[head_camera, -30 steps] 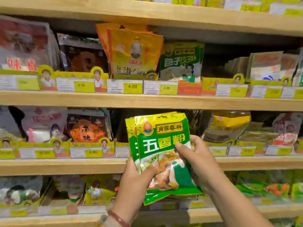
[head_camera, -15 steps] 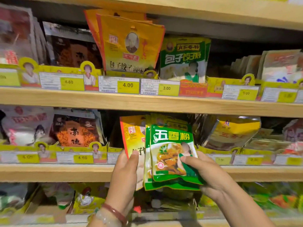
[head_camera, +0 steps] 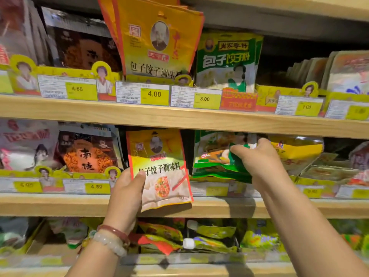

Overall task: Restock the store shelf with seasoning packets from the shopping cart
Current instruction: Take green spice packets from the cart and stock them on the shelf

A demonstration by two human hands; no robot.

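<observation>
My left hand (head_camera: 127,193) grips a yellow seasoning packet (head_camera: 161,168) by its lower left corner, upright in front of the middle shelf (head_camera: 60,203). My right hand (head_camera: 259,158) holds a small stack of green seasoning packets (head_camera: 213,154), tilted back inside the middle shelf's slot just right of the yellow packet. The green packets' tops are hidden under the upper shelf board (head_camera: 199,119). The shopping cart is out of view.
Matching yellow packets (head_camera: 157,41) and a green packet (head_camera: 227,60) stand on the upper shelf behind price tags. Brown packets (head_camera: 87,152) fill the slot left of my hands, yellow ones (head_camera: 295,150) the slot right. The bottom shelf holds loose packets (head_camera: 199,236).
The green packets moved up and right into the middle shelf slot with my right hand. My left hand let go of them and now holds the yellow packet alone. The view moved closer.
</observation>
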